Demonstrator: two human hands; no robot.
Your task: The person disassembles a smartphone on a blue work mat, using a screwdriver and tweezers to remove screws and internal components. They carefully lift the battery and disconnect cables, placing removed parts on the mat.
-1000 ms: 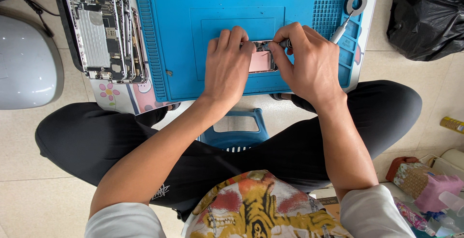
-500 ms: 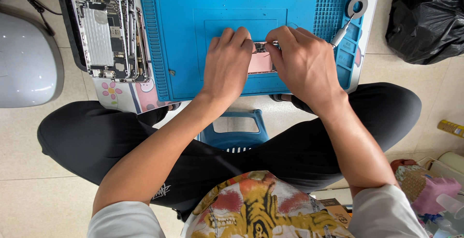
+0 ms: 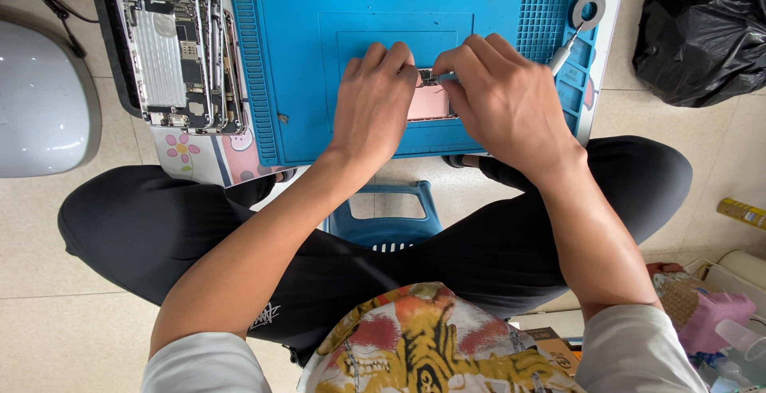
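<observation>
A small pink phone body (image 3: 428, 102) lies on the blue work mat (image 3: 319, 66), mostly covered by both hands. My left hand (image 3: 373, 104) rests palm down on its left side and holds it in place. My right hand (image 3: 503, 98) pinches a thin metal tool (image 3: 444, 78) whose tip meets the top edge of the phone body. What lies under the fingers is hidden.
An opened phone (image 3: 179, 54) with bare circuitry lies at the mat's left. A silver-handled screwdriver (image 3: 570, 38) lies at the mat's right. A grey rounded device (image 3: 40, 98) sits far left, a black bag (image 3: 702, 34) far right, a blue stool (image 3: 391, 217) under the table.
Both hands stay on the pink phone body with small finger shifts. The view has tilted slightly.
</observation>
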